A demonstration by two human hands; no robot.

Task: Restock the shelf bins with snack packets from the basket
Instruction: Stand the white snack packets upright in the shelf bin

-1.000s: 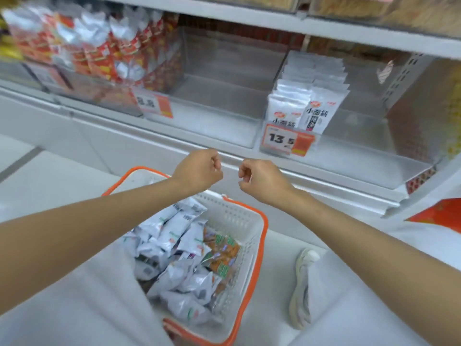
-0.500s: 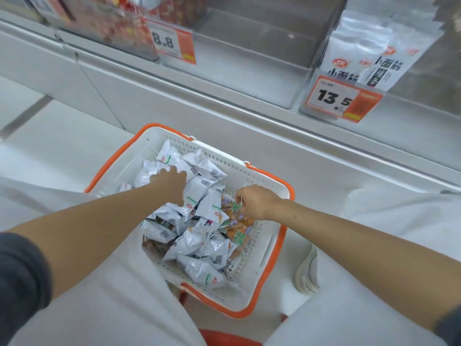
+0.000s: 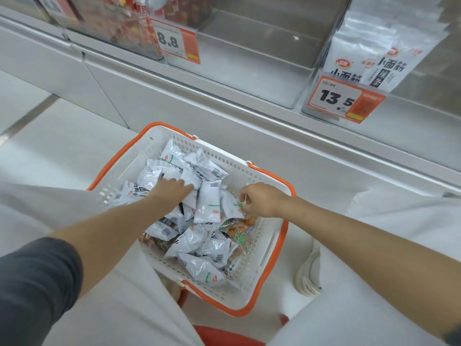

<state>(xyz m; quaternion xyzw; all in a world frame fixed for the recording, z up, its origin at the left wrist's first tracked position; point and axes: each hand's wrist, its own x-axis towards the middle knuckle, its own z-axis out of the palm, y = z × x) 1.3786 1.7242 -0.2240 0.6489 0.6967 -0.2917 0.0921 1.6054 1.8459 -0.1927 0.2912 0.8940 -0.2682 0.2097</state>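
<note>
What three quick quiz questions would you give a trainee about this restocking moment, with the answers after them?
1. True or false: the basket has a blue rim.
2. Pick one: the price tag in front of the white pouches on the shelf reads A) 8.8, B) 13.5, C) 15.3.
3. Short answer: which hand pinches the edge of a white packet in the basket?
Key: 1 false, the rim is orange; 2 B; 3 the right hand.
</note>
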